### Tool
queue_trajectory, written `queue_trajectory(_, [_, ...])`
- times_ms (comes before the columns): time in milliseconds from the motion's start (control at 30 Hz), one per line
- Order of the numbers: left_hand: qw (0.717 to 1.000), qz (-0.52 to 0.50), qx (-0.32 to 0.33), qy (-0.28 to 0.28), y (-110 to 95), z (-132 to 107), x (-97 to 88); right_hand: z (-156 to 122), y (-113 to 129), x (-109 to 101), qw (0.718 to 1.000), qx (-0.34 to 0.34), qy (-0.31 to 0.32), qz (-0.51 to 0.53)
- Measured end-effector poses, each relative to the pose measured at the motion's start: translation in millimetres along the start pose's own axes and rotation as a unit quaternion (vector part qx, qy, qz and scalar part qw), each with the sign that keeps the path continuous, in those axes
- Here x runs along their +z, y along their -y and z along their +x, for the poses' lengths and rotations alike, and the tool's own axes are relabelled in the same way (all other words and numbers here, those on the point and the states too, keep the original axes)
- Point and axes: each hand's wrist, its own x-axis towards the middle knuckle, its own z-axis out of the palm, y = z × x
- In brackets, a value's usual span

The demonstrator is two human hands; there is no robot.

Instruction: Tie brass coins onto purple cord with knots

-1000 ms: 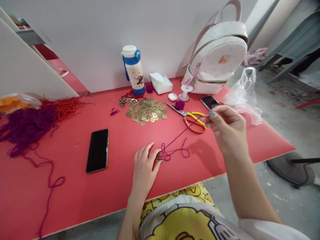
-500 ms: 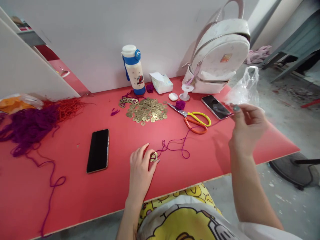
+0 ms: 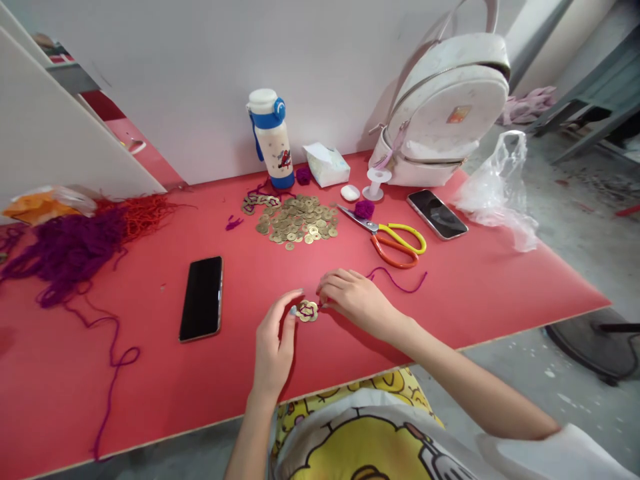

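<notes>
A small ring of brass-coloured coins (image 3: 307, 311) laced with purple yarn lies flat on the red table (image 3: 400, 307). At its left edge, my left hand (image 3: 274, 337) rests with thumb and index finger apart, the thumb tip touching or nearly touching the coins. My right hand (image 3: 357, 300) is closed at the right edge of the ring, its fingertips pinched on the purple yarn (image 3: 403, 288), whose loose end trails out behind the hand. Part of that yarn is hidden under the hand. Beyond lies a heap of loose holed coins (image 3: 300, 220).
Scissors (image 3: 395, 241) and a phone (image 3: 438, 215) lie right of the heap; another phone (image 3: 201, 299) lies left. A bottle (image 3: 273, 143), tissue pack (image 3: 327, 167), white spool (image 3: 376, 185) and backpack (image 3: 445, 113) stand along the back. Purple yarn (image 3: 75, 247) is piled at left.
My right hand has come down from the far right to beside the coin ring. The stretched yarn has gone slack. My left hand's finger and thumb have spread, showing more of the ring.
</notes>
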Motion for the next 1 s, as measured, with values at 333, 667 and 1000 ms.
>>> queue_trajectory(333, [0.945,-0.251,-0.146,0.151,-17.9,53.6,15.5,26.2,-6.7,-48.9,0.988,0.03,0.031,0.15])
queue_trajectory(667, [0.916,-0.292,-0.129,0.244,-10.1,94.5,18.4,33.4,-58.0,-42.4,0.962,-0.028,-0.051,0.266])
queue_trajectory(1000, [0.919,-0.328,-0.154,0.155,-1.4,91.2,19.4,33.5,-67.3,-11.0,0.818,0.029,0.046,0.573])
